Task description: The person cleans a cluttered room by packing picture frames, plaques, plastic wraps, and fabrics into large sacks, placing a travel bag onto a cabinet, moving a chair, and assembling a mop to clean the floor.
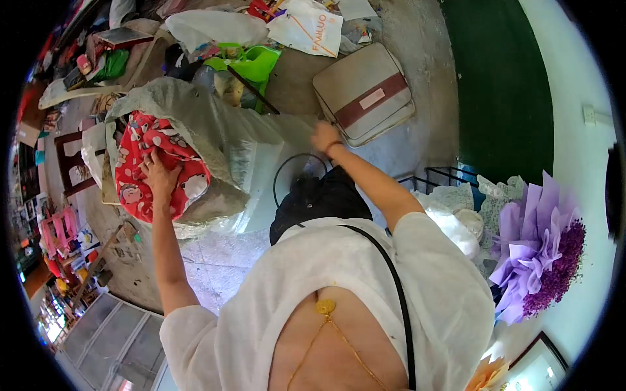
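Observation:
My left hand [160, 177] rests with its fingers apart on a bundle of red cloth [140, 156] printed with white cartoon figures. The cloth bulges from the mouth of a large grey-green woven sack [215, 117] lying on its side. At the sack's other end, my right hand [325, 137] is closed, apparently on the sack's corner; its fingertips are hidden. A beige case [358, 78] with a dark red band lies just beyond that hand.
A bright green bag [251, 65], a white printed bag [306, 29] and heaped clutter lie ahead. A dark stick [254, 91] leans by the sack. To my right stands a purple-wrapped bouquet [535, 241]. A pink stool [59, 231] is at far left.

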Available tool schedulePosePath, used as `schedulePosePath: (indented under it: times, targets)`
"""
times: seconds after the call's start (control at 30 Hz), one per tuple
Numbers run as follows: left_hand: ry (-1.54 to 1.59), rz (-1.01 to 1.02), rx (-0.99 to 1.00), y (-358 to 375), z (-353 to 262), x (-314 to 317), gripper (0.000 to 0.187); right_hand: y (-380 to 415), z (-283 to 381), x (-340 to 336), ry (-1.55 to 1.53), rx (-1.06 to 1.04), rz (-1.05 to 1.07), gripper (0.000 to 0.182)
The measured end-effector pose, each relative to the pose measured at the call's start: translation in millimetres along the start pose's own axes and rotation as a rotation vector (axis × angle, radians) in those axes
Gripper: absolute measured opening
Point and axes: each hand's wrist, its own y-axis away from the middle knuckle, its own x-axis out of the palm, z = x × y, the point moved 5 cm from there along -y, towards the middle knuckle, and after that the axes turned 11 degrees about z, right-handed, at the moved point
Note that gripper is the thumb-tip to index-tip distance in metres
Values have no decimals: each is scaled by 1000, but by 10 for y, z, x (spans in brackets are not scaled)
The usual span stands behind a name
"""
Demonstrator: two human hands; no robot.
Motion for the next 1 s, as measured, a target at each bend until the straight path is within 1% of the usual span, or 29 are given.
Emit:
schedulePosePath:
  times: [0.03, 0.07, 0.1, 0.13, 0.17, 0.2, 0.23, 0.27, 0.33, 0.37, 0.43, 0.47, 0.5, 0.53, 0.57, 0.6, 0.63, 0.67, 0.73, 0.77, 0.83, 0.87, 0.9, 0.93, 1.0]
  targets:
    - [-19, 13, 13, 36, -17, -47, 83, -61, -614, 131, -58, 19, -79, 33]
    - [-35, 14, 17, 65, -19, -92, 83, 99, -1039, 91, -16, 261, -5, 35]
    - [-33, 20, 75, 47, 7, -102, 83, 156, -1505, 136, -97, 292, -71, 42]
    - [-30, 29, 133, 35, 9, -120, 84, 107, -2166, 369, -115, 473, 1, 34]
    - [-65, 34, 141, 48, -16, -163, 86, 335, -2430, 315, -282, 684, 28, 31]
    - [-115, 48, 132, 76, -67, -236, 85, 543, -2645, 278, -459, 814, -1, 23]
    - [-165, 63, 121, 116, -129, -300, 84, 705, -2850, 262, -635, 943, -30, 19]
    - [-178, 74, 115, 157, -198, -326, 84, 720, -3052, 276, -637, 949, -11, 19]
    - [-185, 2, 197, 218, -387, -399, 73, 600, -3499, 513, -826, 958, 73, 16]
    - [-199, 15, 192, 197, -401, -344, 73, 510, -3675, 593, -829, 964, 92, 16]
    - [-90, 4, 60, 96, -308, -127, 61, 230, -3827, 807, -1276, 815, 205, 16]
    - [-80, -35, 34, 47, -357, -66, 54, 130, -3839, 819, -1281, 827, 223, 16]
    - [-93, -24, 28, -14, -303, 91, 54, -8, -3784, 811, -1381, 825, 208, 16]
    - [-341, -19, 144, -85, -232, 255, 53, -149, -3715, 800, -1480, 822, 190, 16]
    - [-588, -8, 265, -141, -73, 452, 52, -266, -3695, 812, -1482, 837, 205, 16]
    - [-410, 104, 362, -213, 272, 648, 51, -431, -3658, 844, -1616, 804, 216, 16]
    - [-328, 146, 269, -203, 356, 718, 51, -604, -3636, 906, -1750, 765, 225, 16]
    - [-292, 153, 171, -165, 351, 768, 51, -766, -3680, 1082, -1751, 778, 234, 16]
    - [-272, 168, 74, -116, 398, 932, 50, -1211, -3766, 1503, -2007, 721, 141, 22]
    - [-269, 174, 43, -91, 430, 1018, 50, -1374, -3715, 1605, -2010, 728, 147, 22]
    - [-278, 187, -3, -71, 483, 1183, 50, -1661, -3609, 1762, -2089, 679, 14, 34]
    - [-278, 193, -24, -50, 535, 1265, 50, -1838, -3646, 1979, -2155, 758, -29, 46]
    - [-279, 202, -39, -28, 552, 1325, 50, -2020, -3797, 2339, -2154, 781, -10, 46]
    - [-285, 206, -58, -26, 581, 1395, 50, -2235, -3933, 2681, -2286, 737, -60, 50]
    - [-291, 212, -79, -2, 652, 1503, 49, -2642, -4061, 3049, -2471, 752, -29, 61]
